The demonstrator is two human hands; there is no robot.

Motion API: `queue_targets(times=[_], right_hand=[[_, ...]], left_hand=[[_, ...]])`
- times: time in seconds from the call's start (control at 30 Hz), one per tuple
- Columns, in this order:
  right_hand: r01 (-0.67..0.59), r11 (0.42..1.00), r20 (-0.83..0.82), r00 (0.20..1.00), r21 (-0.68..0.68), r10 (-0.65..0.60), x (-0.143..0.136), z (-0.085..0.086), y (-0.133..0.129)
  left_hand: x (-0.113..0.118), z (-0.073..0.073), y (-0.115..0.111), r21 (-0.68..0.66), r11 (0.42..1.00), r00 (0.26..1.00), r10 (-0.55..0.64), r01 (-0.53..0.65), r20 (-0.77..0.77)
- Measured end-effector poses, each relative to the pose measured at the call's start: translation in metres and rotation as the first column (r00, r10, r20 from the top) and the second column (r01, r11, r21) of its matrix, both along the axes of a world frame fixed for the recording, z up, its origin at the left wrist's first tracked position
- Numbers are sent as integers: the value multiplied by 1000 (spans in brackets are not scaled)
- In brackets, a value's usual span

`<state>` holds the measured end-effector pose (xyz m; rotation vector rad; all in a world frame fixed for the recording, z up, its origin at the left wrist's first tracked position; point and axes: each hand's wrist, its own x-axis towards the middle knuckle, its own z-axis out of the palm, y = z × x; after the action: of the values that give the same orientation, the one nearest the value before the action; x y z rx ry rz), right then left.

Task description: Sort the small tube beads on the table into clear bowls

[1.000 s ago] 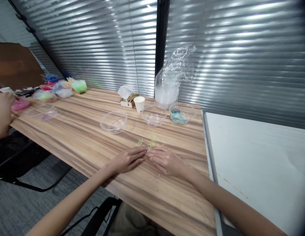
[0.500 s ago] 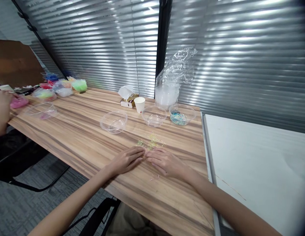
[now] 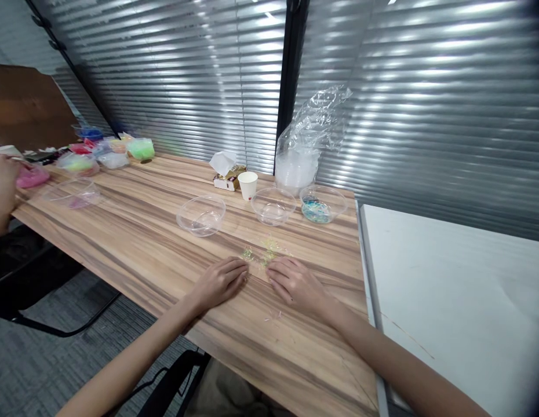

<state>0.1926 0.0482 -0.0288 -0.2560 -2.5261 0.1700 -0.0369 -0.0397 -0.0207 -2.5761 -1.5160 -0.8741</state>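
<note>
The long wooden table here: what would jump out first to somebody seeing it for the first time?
Probably the two bare hands, left hand and right hand, resting apart on the wood beside scattered yellow-green bits. Next, the tall crinkled clear bag against the blinds, around stacked clear bowls. Bright green stuff stands out at the far left.

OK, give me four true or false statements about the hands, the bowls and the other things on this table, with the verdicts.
1. The left hand and right hand are touching each other. False: there is a gap between them.
2. The paper cup stands upright. True.
3. The rightmost bowl holds red pieces. False: the pieces in it are mostly blue and green.
4. Yellow-green bits lie loose on the wooden tabletop. True.
</note>
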Motion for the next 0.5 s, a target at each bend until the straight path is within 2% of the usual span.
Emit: queue_targets(times=[0.1, 0.3, 0.5], right_hand=[[2, 1000, -9, 1000, 2, -2, 0, -1, 0], [-91, 995, 36, 995, 28, 90, -1, -4, 1], [-79, 997, 44, 996, 6, 79, -1, -6, 1]], left_hand=[[0, 2, 1, 4, 1000, 1000, 15, -14, -20], [3, 8, 3, -122, 980, 981, -168, 156, -99], [3, 6, 6, -145, 970, 974, -208, 193, -94]])
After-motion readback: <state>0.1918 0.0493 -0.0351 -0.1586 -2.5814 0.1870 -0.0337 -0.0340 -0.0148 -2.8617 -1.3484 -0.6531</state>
